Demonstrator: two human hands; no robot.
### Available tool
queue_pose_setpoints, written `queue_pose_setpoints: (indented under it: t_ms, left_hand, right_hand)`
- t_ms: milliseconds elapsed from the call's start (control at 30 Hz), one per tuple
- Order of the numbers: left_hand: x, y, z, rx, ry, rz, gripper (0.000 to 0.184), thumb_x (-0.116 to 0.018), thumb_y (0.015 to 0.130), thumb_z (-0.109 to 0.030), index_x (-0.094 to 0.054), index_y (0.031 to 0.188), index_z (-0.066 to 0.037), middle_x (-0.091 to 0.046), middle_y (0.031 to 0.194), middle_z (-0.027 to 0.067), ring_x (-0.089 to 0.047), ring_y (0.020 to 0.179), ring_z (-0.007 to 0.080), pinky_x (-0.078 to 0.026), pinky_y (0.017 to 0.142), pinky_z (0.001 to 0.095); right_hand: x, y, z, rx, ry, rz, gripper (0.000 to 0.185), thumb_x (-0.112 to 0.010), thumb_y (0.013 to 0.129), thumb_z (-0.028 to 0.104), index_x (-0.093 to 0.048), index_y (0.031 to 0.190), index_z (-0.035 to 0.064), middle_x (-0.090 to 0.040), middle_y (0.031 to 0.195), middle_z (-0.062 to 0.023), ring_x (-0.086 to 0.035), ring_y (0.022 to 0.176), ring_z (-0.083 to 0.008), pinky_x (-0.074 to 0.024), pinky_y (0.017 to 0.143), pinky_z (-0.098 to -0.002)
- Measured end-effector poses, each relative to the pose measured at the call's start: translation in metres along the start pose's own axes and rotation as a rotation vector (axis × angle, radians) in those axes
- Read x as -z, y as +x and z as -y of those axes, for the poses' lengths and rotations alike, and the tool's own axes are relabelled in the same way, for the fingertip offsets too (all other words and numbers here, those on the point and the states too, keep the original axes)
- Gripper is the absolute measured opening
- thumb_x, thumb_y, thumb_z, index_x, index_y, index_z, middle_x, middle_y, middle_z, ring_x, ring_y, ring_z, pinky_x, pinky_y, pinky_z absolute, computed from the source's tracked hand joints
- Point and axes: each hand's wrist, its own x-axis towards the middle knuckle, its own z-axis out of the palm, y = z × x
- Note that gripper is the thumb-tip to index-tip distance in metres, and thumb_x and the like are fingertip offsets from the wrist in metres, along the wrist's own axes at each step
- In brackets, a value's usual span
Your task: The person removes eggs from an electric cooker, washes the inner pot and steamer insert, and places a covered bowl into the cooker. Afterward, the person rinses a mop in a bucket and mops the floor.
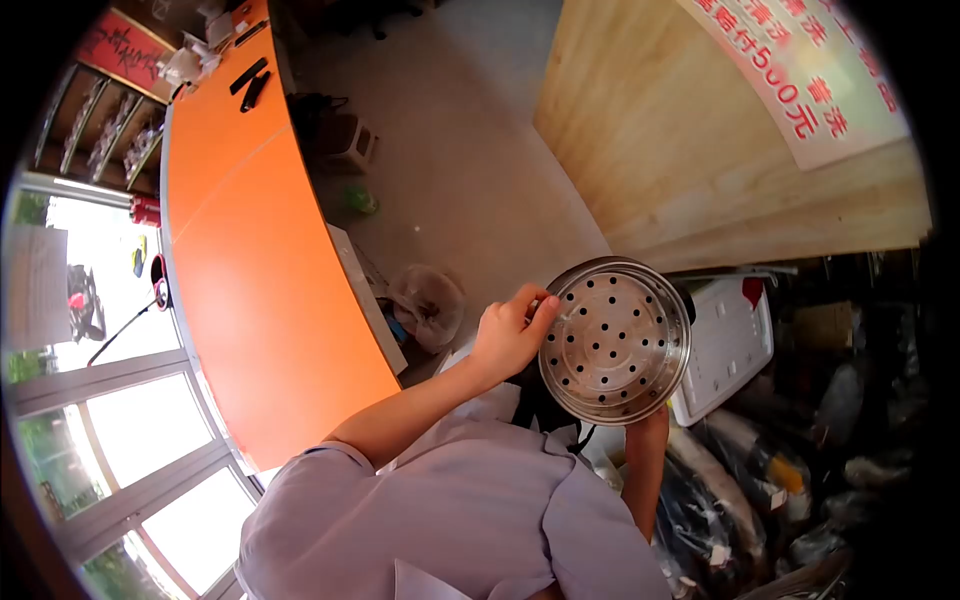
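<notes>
A round metal steamer [610, 350] with a perforated bottom is held up in front of my body, its inside facing me. Thumb and fingers of my left hand [515, 330] are closed at its left rim. My right hand [650, 420] reaches under the lower right of the steamer and bears it from below; its fingers are hidden behind the metal. A dark part, perhaps a handle, shows at the steamer's right edge.
An orange counter [260, 250] runs along my left, with dark objects at its far end. On the right are a wooden panel [720, 180] with a printed sign, a white plastic lid or tray [730, 345], and plastic-wrapped bundles [720, 500]. A clear bag [428, 300] lies ahead beside the counter.
</notes>
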Motion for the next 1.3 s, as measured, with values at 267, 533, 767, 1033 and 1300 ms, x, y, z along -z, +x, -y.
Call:
queue_pose_setpoints:
  t_ms: [267, 533, 767, 1033, 1300]
  left_hand:
    - [0.080, 0.174, -0.002, 0.112, -0.024, -0.239, 0.030, -0.061, 0.085, -0.024, -0.056, 0.098, 0.003, -0.067, 0.074, 0.0156, -0.065, 0.062, 0.0181, -0.049, 0.058, 0.0280]
    - [0.181, 0.341, 0.047, 0.259, -0.105, -0.602, 0.029, -0.065, 0.079, -0.019, -0.055, 0.097, 0.001, -0.068, 0.077, 0.0144, -0.066, 0.066, 0.0191, -0.051, 0.061, 0.0290]
    - [0.291, 0.473, 0.126, 0.404, -0.244, -0.848, 0.028, -0.061, 0.082, -0.015, -0.052, 0.102, 0.002, -0.068, 0.085, 0.0140, -0.066, 0.074, 0.0172, -0.050, 0.066, 0.0280]
    - [0.417, 0.609, 0.294, 0.552, -0.233, -1.057, 0.020, -0.059, 0.082, -0.013, -0.050, 0.095, -0.001, -0.065, 0.078, 0.0124, -0.061, 0.068, 0.0153, -0.047, 0.063, 0.0286]
    - [0.507, 0.684, 0.500, 0.724, -0.258, -1.148, 0.021, -0.049, 0.090, -0.013, -0.048, 0.107, 0.000, -0.055, 0.101, 0.0107, -0.052, 0.089, 0.0172, -0.042, 0.078, 0.0294]
  right_hand:
    - [-0.151, 0.210, 0.067, -0.079, -0.063, 0.346, 0.032, -0.048, 0.093, 0.014, -0.046, 0.124, 0.0048, -0.058, 0.112, -0.0089, -0.060, 0.094, -0.0184, -0.0522, 0.073, -0.0312]
    - [-0.385, 0.381, 0.098, -0.268, -0.247, 0.633, 0.036, -0.046, 0.093, 0.014, -0.044, 0.129, 0.0072, -0.058, 0.113, -0.0075, -0.063, 0.090, -0.0183, -0.0566, 0.072, -0.0344]
    - [-0.629, 0.490, 0.102, -0.346, -0.561, 0.872, 0.045, -0.042, 0.087, 0.007, -0.042, 0.132, 0.0078, -0.057, 0.113, -0.0092, -0.060, 0.091, -0.0172, -0.0550, 0.072, -0.0346]
    - [-0.863, 0.624, -0.028, -0.385, -0.714, 0.987, 0.041, -0.043, 0.091, 0.008, -0.044, 0.132, 0.0093, -0.057, 0.113, -0.0081, -0.059, 0.092, -0.0159, -0.0530, 0.070, -0.0307]
    - [-1.047, 0.739, -0.215, -0.493, -0.887, 0.986, 0.043, -0.046, 0.091, 0.005, -0.043, 0.133, 0.0086, -0.058, 0.114, -0.0077, -0.057, 0.099, -0.0167, -0.0522, 0.071, -0.0288]
